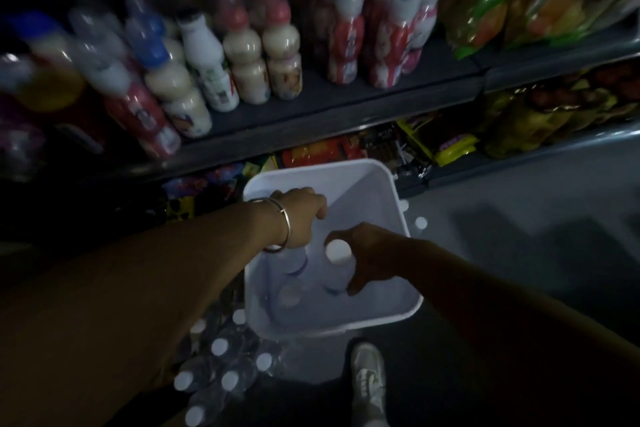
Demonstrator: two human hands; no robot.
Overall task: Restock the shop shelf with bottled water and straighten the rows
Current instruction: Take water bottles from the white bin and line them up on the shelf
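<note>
A white square tub (374, 184) stands on the floor below the shelf with a few white-capped water bottles in it. My right hand (372, 258) grips one water bottle (337, 251) by its upper part, cap up. My left hand (301, 215), a metal bangle on its wrist, reaches into the tub with curled fingers; what it holds is hidden. Two more bottles (291, 295) stand in the tub under my hands. A shrink-wrapped pack of water bottles (221, 367) lies on the floor at the tub's near left.
The dark shelf (346, 104) above carries rows of milk and yoghurt drink bottles (246, 66). Snack packets (450, 146) fill the lower shelf, bagged goods sit at upper right. My white shoe (369, 378) stands near the tub. Grey floor lies to the right.
</note>
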